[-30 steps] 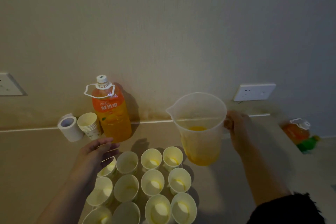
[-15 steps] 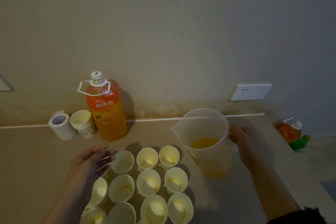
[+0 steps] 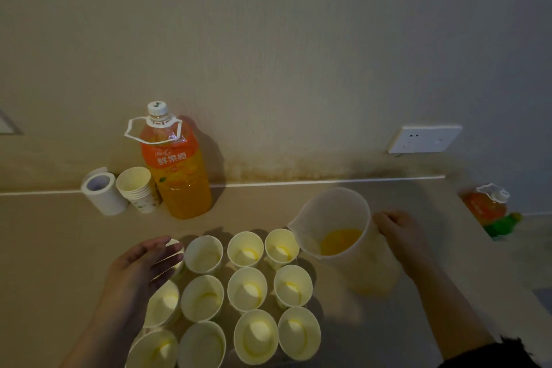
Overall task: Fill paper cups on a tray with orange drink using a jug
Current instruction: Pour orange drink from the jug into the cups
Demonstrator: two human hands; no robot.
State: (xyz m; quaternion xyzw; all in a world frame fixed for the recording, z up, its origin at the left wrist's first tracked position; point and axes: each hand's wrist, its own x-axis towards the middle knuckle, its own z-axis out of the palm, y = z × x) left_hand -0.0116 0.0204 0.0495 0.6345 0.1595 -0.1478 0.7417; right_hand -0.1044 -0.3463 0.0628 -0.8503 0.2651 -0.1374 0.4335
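Observation:
Several paper cups (image 3: 247,288) stand in rows at the table's front, most showing a little orange drink at the bottom. Whatever they stand on is hidden beneath them. A translucent plastic jug (image 3: 343,236) with a small amount of orange drink stands upright on the table to the right of the cups. My right hand (image 3: 398,236) grips its handle side. My left hand (image 3: 143,266) hovers with fingers straight over the back-left cups, covering one of them.
A large orange drink bottle (image 3: 176,170) stands capped at the back by the wall, beside a stack of spare paper cups (image 3: 139,188) and a white tape roll (image 3: 101,191). Another orange bottle (image 3: 487,203) lies off the table's right edge. A wall socket (image 3: 424,138) is behind.
The jug has come down from above the cups and to the right, and now stands on the table. My left hand stayed over the back-left cups.

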